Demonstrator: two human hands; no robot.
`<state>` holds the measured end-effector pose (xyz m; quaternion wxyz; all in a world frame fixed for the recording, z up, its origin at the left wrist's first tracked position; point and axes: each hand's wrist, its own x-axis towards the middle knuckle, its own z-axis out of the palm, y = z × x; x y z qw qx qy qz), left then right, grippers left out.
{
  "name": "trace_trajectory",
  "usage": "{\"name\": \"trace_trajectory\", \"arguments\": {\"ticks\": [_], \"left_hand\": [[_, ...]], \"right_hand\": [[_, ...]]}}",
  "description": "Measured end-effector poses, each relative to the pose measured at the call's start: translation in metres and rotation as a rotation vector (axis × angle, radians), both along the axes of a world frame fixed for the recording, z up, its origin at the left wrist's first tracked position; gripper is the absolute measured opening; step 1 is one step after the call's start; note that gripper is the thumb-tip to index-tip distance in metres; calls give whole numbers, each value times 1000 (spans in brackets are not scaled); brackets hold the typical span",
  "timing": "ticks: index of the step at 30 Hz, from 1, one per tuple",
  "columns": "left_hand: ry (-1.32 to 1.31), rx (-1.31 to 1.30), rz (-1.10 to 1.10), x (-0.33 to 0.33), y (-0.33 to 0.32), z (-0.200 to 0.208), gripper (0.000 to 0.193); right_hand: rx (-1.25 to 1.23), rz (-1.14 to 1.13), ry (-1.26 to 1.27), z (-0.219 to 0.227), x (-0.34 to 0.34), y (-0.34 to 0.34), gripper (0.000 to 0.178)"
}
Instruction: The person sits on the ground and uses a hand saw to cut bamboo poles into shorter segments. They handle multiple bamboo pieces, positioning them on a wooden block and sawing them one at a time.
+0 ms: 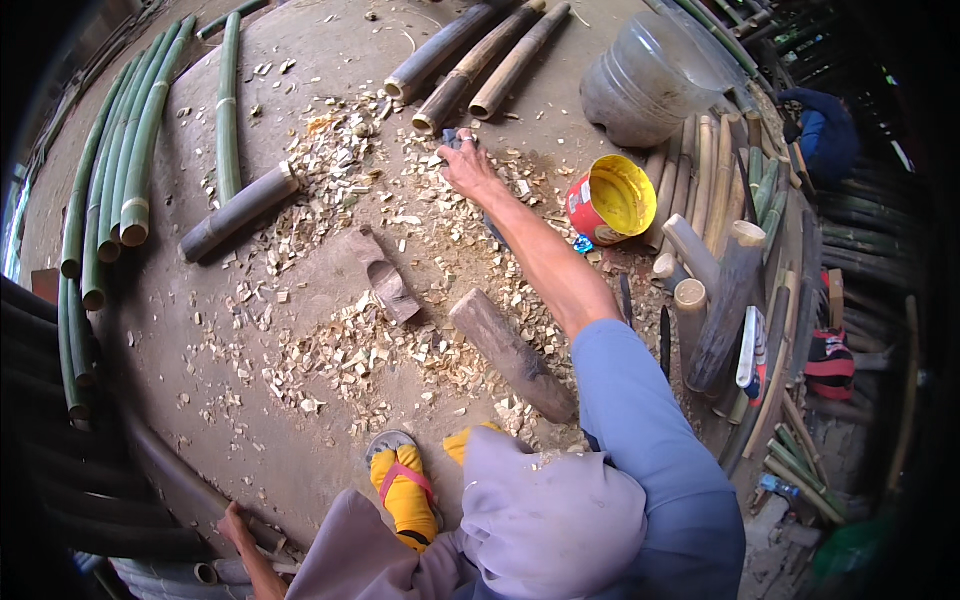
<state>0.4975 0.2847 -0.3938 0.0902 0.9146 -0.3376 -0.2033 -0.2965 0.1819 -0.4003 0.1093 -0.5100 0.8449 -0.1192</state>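
Observation:
At the lower left, my left hand (pixel 238 528) is closed round a long dark bamboo pole (pixel 172 458). My right arm stretches forward across the floor, and my right hand (pixel 470 170) is closed on a small dark blue-grey object (pixel 458 138) whose kind I cannot make out. Just beyond that hand lie the cut ends of three brown bamboo poles (pixel 468 78). Pale wood chips (pixel 350 350) are scattered around and below it. Nearer me rest a notched wooden block (pixel 385 280) and a short thick log (pixel 512 352).
Green bamboo poles (pixel 140 180) lie at the left, beside a short dark bamboo piece (pixel 240 212). To the right stand a red can (pixel 580 205) with a yellow inside and a cloudy plastic container (pixel 630 95). Cut bamboo lengths (pixel 715 180) crowd the right side.

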Motion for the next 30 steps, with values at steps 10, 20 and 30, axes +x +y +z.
{"name": "trace_trajectory", "arguments": {"ticks": [10,20,30], "left_hand": [[1375,-388,343,-92,-54,14,33],[1699,-303,294,-324,-63,97,59],[1724,259,-236,-436,-47,94,39]], "right_hand": [[-790,-177,-28,59,50,137,10],[-403,-639,104,37,31,395,26],[-288,-620,55,28,30,397,28]]}}
